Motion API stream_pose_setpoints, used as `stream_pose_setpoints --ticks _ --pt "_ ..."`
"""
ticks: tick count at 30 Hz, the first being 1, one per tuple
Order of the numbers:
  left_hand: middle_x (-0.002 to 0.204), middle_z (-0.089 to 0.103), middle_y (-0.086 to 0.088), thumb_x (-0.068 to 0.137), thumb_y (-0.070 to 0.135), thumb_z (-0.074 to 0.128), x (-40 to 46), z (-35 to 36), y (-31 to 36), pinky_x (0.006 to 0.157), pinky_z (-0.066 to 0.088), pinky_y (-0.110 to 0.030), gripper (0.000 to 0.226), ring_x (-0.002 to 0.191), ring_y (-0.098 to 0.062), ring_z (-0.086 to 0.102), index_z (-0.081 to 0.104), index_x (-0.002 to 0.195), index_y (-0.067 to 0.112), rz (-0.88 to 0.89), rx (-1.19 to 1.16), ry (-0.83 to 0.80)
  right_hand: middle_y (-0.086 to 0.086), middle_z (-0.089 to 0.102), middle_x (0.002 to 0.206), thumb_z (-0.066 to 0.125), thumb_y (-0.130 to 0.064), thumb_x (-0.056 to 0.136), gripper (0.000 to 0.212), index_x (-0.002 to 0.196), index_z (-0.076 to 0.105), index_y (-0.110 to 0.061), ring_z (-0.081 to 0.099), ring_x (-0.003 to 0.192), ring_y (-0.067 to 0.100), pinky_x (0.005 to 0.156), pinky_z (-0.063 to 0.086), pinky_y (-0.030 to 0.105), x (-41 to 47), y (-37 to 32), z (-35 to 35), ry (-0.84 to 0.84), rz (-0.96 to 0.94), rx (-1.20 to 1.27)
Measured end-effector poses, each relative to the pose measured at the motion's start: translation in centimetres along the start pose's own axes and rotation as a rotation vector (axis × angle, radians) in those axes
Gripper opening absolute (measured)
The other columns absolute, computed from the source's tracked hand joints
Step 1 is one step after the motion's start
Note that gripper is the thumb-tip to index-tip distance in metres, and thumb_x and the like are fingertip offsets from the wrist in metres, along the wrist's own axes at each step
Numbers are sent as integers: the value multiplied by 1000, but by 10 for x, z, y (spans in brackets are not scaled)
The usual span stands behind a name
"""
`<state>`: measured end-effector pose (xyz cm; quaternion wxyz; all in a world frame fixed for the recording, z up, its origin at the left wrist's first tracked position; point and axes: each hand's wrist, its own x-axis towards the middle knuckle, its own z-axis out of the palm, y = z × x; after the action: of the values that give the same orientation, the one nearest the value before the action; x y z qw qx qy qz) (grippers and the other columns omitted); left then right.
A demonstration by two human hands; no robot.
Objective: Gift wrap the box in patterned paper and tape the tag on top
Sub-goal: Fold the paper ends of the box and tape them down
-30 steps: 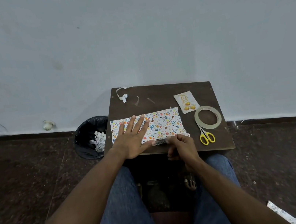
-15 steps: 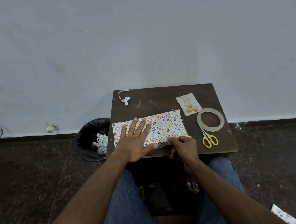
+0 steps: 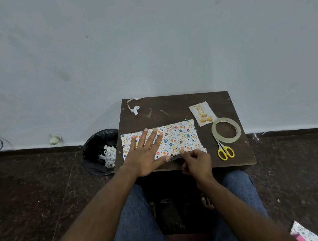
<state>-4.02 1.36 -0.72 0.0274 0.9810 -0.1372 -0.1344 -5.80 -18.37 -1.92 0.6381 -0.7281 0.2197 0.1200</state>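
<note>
**Hands folding patterned paper on a small dark worktop**

Little has changed since a moment ago: the left hand [image 3: 145, 155] still lies flat, fingers spread, on the white wrapping paper printed with small coloured shapes [image 3: 179, 137], and the right hand [image 3: 198, 163] still pinches the paper's near edge with curled fingers. The paper lies across the brown wooden worktop [image 3: 178, 102], its long axis running left to right; whether a box sits under it cannot be told. To its right are a cream gift tag with gold decorations [image 3: 202, 113], a beige ring of tape [image 3: 226, 130] and yellow-handled scissors [image 3: 225, 150]. Scraps of white ribbon [image 3: 134, 107] lie at the far left corner. On the floor, left of the worktop, a black bin [image 3: 92, 151] holds white paper scraps [image 3: 108, 155].
</note>
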Motion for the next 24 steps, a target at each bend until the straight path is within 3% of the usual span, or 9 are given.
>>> stream_pose_setpoints --ticks 5,11,15,19,24 --pt "160 -26 4 67 86 -20 1 1 0 119 -8 -55 104 146 -23 -28 -17 154 29 -6 3 -6 -1 68 60 68 -39 91 23 76 66 -21 68 65 16 72 59 48 2 9 1 54 -135 -222" --pt "159 -26 6 67 86 -19 -1 1 0 119 -10 -54 104 147 -22 -28 -14 154 30 0 -20 12 -5 68 67 64 -45 92 27 80 66 -21 66 72 15 68 54 36 -3 17 8 140 -194 -268" --pt "161 -22 8 78 83 -5 0 3 -1 119 -9 -53 94 147 -21 -27 -11 155 31 10 -40 19 -4 68 72 63 -46 92 30 81 66 -18 64 73 16 62 46 30 -4 22 11 182 -234 -279" --pt "162 -19 11 74 87 -8 1 5 -3 118 -10 -52 99 147 -19 -26 -7 156 32 17 -71 39 -2 68 72 63 -50 90 35 79 64 -17 64 72 19 64 50 36 1 23 9 192 -256 -336" --pt "162 -17 12 82 81 7 1 4 -2 118 -11 -50 90 147 -18 -26 -6 156 33 8 -96 34 -2 71 81 62 -54 90 37 84 67 -18 64 80 20 66 52 39 6 18 1 162 -280 -448"
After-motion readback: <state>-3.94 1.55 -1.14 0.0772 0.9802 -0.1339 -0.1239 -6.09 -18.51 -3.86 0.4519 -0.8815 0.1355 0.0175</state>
